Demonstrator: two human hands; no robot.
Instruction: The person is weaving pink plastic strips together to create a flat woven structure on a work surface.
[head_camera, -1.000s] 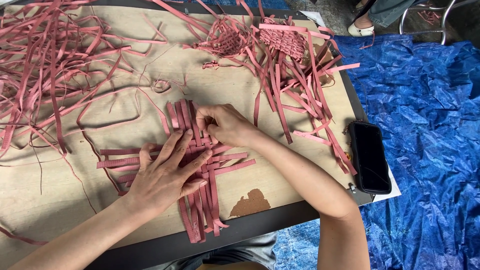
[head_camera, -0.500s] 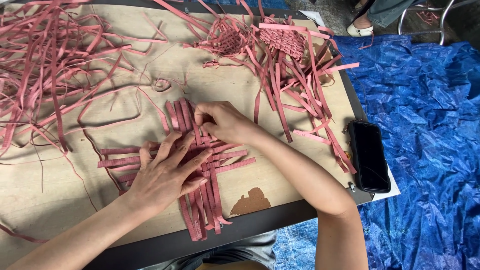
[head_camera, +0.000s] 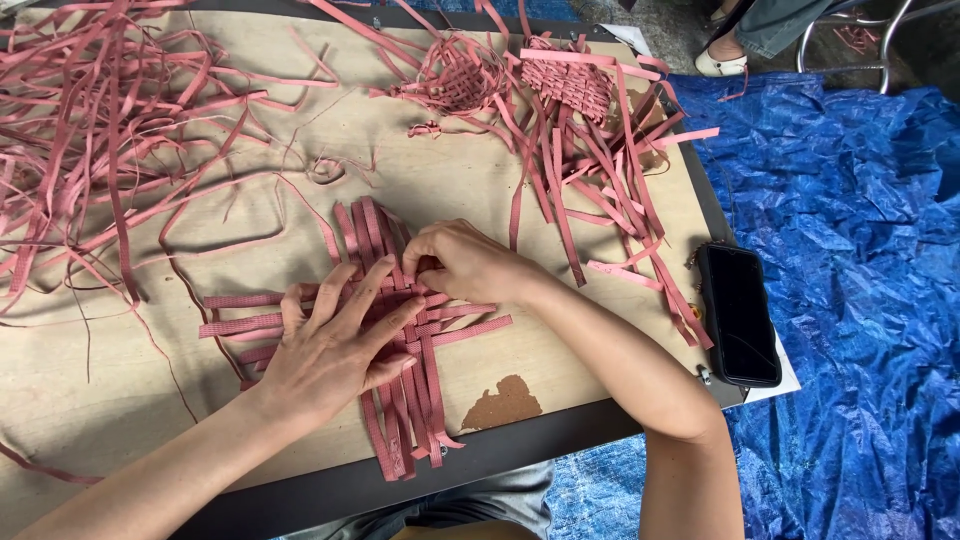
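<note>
Little changed since a moment ago: left hand (head_camera: 325, 355) still pressed flat, fingers spread, on the flat mat of interlaced pink plastic strips (head_camera: 395, 330) at the near edge of the pale plywood board (head_camera: 110, 400). Right hand (head_camera: 462, 265) still pinching one strip at the weave's upper edge, fingertips closed. Weaving evidently mid-row. Loose tangled pink strips (head_camera: 90, 140) far left, two part-woven pink pieces (head_camera: 520, 80) beyond, black phone (head_camera: 738, 315) right; nothing obstructing.

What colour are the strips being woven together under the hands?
The woven strips are dusty pink, seen best in the head view, crossed flat on the wooden board.
</note>
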